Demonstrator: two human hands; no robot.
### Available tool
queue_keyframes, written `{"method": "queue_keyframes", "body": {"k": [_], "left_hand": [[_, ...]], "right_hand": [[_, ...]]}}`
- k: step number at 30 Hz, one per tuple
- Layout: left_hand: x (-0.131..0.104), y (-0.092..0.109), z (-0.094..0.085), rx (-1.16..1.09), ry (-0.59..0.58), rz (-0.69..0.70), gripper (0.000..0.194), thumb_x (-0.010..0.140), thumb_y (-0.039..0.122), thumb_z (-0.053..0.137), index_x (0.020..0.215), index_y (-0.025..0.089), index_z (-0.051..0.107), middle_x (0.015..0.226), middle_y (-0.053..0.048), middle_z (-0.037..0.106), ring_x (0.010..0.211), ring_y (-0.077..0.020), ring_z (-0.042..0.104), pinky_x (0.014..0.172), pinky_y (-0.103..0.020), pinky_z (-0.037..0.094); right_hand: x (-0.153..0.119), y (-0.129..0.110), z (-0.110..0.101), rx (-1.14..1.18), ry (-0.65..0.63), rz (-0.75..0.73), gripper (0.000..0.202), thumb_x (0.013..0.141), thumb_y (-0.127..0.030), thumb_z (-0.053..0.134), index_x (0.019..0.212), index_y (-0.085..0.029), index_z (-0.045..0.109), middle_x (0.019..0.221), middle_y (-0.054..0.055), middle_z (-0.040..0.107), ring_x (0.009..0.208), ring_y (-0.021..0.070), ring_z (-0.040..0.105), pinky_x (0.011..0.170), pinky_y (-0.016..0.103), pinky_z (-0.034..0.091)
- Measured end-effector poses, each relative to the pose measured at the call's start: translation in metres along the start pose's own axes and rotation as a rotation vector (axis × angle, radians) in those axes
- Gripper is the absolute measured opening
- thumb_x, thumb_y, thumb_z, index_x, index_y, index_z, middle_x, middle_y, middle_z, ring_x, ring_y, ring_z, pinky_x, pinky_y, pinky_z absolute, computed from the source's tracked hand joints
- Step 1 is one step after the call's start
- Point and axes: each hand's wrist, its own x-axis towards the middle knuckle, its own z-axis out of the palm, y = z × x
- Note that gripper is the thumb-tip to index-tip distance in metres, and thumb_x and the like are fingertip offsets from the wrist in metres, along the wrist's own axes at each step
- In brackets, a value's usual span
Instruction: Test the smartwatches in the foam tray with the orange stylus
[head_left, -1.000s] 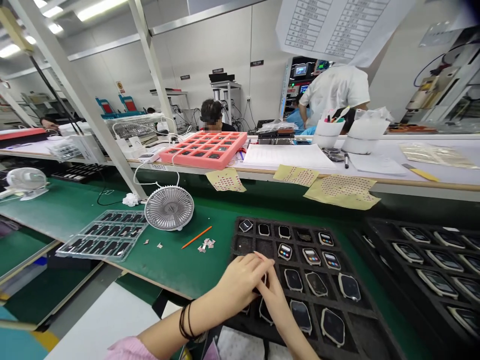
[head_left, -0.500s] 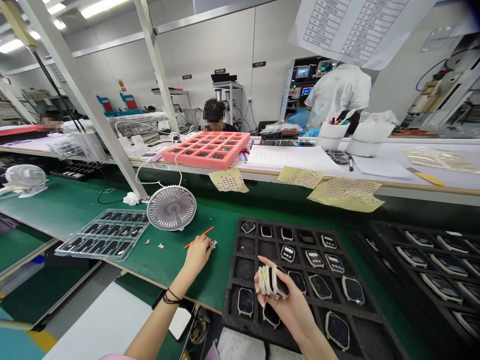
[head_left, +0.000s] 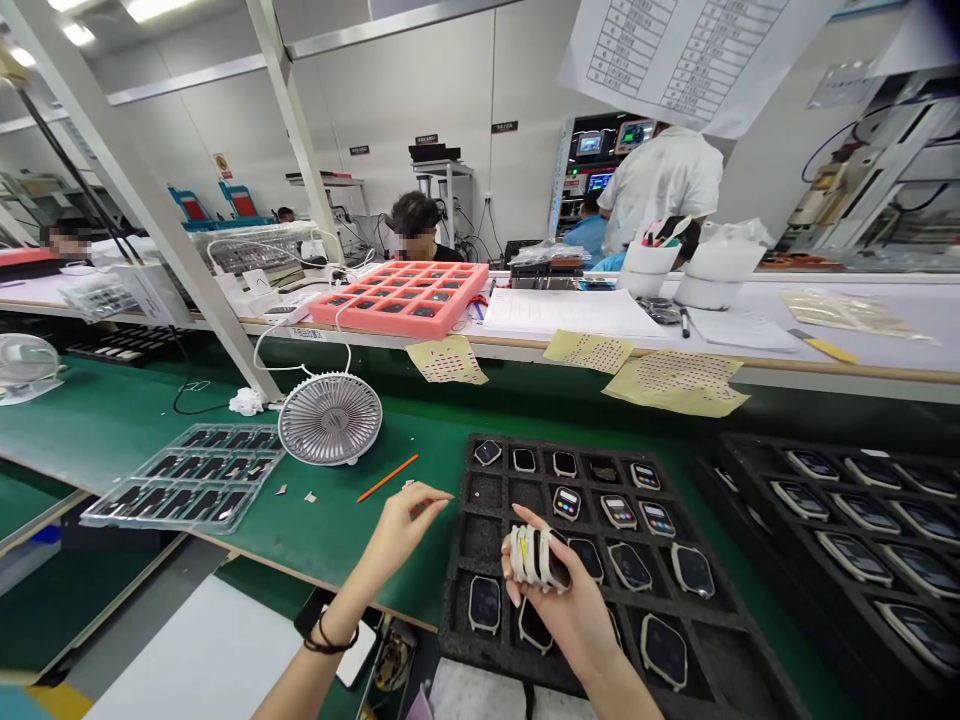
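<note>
Clock directions run from the right hand (head_left: 576, 608), with 12 toward the shelf. Its grip is full, thumb and fingers clamping a stack of watches (head_left: 536, 558) over the left half of a black foam tray (head_left: 480, 540) holding more watches. At 10 o'clock the left hand (head_left: 401, 522) hangs over the worktop (head_left: 330, 548), thumb and forefinger in a narrow pinch; I cannot tell whether anything sits between them.

Just beyond the left hand lie an orange stick (head_left: 388, 478) and, at 10 o'clock, a round fan (head_left: 330, 420) in front of a white post (head_left: 169, 210). Between 9 and 10 is a clear tray (head_left: 94, 512) of dark parts, with 2 pale scraps (head_left: 310, 497) near it. A 2nd black tray (head_left: 795, 555) crowds the side at 3. From 11 to 1, 3 yellow sheets (head_left: 673, 384) droop off the shelf (head_left: 904, 350); a pink tray (head_left: 390, 322) rests on it at 11.

The worktop's front edge slants under the left forearm to the foam tray's left side. Green surface gives room between fan and foam tray; only slim strips show beyond its far edge and along its right.
</note>
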Motion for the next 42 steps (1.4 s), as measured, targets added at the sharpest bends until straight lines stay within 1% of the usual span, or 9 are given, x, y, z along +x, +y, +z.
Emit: {"method": "queue_keyframes", "body": {"k": [4,8,17,21,26,30,34,39,42], "left_hand": [[-0.015,0.047,0.014,-0.471,-0.091,-0.042,0.028,0.081,0.035,0.061,0.100,0.017,0.070,0.075,-0.004,0.063,0.065,-0.0135,0.056,0.060,-0.025,0.045],[-0.019,0.062,0.033,-0.722,-0.053,-0.246,0.027,0.063,0.035,0.077,0.075,0.013,0.068,0.057,0.000,0.059,0.049,-0.0090,0.048,0.050,-0.021,0.041],[-0.021,0.064,0.058,-0.650,0.122,-0.097,0.018,0.074,0.034,0.070,0.078,0.017,0.076,0.066,-0.004,0.062,0.062,-0.0152,0.056,0.057,-0.025,0.045],[-0.022,0.069,0.064,-0.676,0.159,-0.127,0.019,0.074,0.036,0.071,0.076,0.018,0.076,0.063,-0.002,0.058,0.059,-0.0134,0.053,0.054,-0.024,0.044],[-0.019,0.071,0.077,-1.169,-0.045,-0.379,0.036,0.062,0.046,0.079,0.076,0.014,0.072,0.055,0.005,0.047,0.039,-0.0053,0.039,0.037,-0.019,0.031],[-0.025,0.072,0.084,-1.529,-0.230,-0.588,0.041,0.060,0.046,0.081,0.080,0.014,0.066,0.055,0.005,0.050,0.047,-0.0057,0.044,0.049,-0.018,0.038],[-0.031,0.074,0.082,-1.671,-0.412,-0.763,0.031,0.066,0.038,0.077,0.078,0.015,0.061,0.065,0.000,0.058,0.064,-0.0130,0.058,0.062,-0.024,0.045],[-0.033,0.071,0.079,-1.674,-0.387,-0.720,0.035,0.060,0.035,0.082,0.082,0.017,0.063,0.048,0.008,0.040,0.048,-0.0080,0.048,0.050,-0.018,0.038],[-0.027,0.062,0.074,-1.478,-0.397,-0.599,0.047,0.064,0.045,0.078,0.100,0.019,0.063,0.051,0.008,0.039,0.044,-0.0070,0.043,0.044,-0.018,0.035]], "right_hand": [[-0.001,0.004,0.005,0.007,0.034,-0.081,0.047,0.085,-0.040,0.052,0.129,-0.023,0.050,0.088,0.008,0.066,0.068,0.0218,0.057,0.056,0.034,0.044],[-0.004,0.007,0.007,-0.058,0.067,-0.171,0.053,0.084,-0.041,0.053,0.134,-0.026,0.043,0.094,0.008,0.066,0.067,0.0216,0.058,0.061,0.038,0.047],[-0.007,0.018,-0.002,-0.260,0.135,-0.303,0.048,0.081,-0.043,0.060,0.126,-0.031,0.049,0.107,0.004,0.062,0.079,0.0215,0.060,0.069,0.035,0.049],[-0.006,0.028,-0.013,-0.404,0.187,-0.386,0.055,0.079,-0.043,0.063,0.130,-0.032,0.045,0.122,0.004,0.056,0.100,0.0241,0.056,0.082,0.035,0.047],[-0.006,0.029,-0.012,-0.295,0.170,-0.365,0.061,0.078,-0.048,0.061,0.134,-0.035,0.040,0.122,0.005,0.057,0.103,0.0253,0.057,0.084,0.037,0.047],[-0.006,0.026,-0.008,-0.227,0.147,-0.335,0.068,0.075,-0.047,0.063,0.137,-0.036,0.037,0.114,0.005,0.061,0.096,0.0241,0.057,0.080,0.037,0.048],[-0.008,0.028,-0.008,-0.210,0.119,-0.296,0.071,0.074,-0.047,0.063,0.138,-0.033,0.037,0.105,0.006,0.063,0.087,0.0243,0.058,0.075,0.038,0.050],[-0.011,0.034,-0.003,-0.131,0.112,-0.248,0.072,0.074,-0.048,0.064,0.139,-0.036,0.035,0.097,0.004,0.065,0.084,0.0240,0.060,0.075,0.039,0.050],[-0.009,0.032,0.007,-0.060,0.101,-0.211,0.072,0.077,-0.046,0.063,0.141,-0.039,0.030,0.093,0.003,0.065,0.075,0.0217,0.059,0.065,0.037,0.051]]}}
